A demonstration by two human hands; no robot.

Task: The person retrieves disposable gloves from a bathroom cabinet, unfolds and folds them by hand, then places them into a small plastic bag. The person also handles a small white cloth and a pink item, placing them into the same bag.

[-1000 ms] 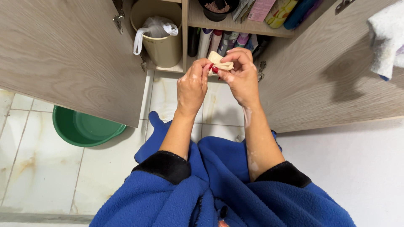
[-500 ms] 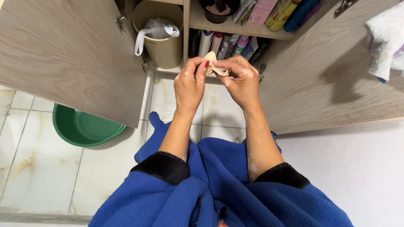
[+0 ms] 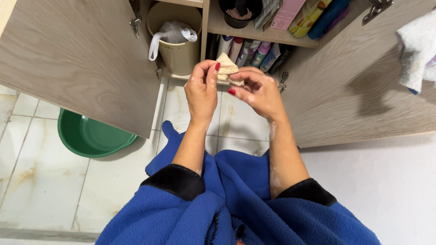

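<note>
Beige scrap (image 3: pixel 226 68) in my fingers: soft matt cloth, probably. Cabinet doors (image 3: pixel 77 63): matt wood-grain laminate, metal hinges (image 3: pixel 135 20). Green basin (image 3: pixel 93 136): smooth glossy plastic. Floor tiles (image 3: pixel 41 181) glossy. My sleeves (image 3: pixel 181 213): fuzzy blue fleece.

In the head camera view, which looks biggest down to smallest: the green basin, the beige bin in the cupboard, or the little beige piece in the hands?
1. Green basin, though the cupboard door hides part.
2. Beige bin, farther off, so this gap is unsure.
3. Beige piece, plainly smallest, pinched by the left hand and right hand.

Upper cabinet shelf: flat pink rectangular packet (image 3: pixel 287 11), yellow-green pouch (image 3: pixel 310 18) beside it. Below: upright row of white, pink, green tubes (image 3: pixel 250 52).
</note>
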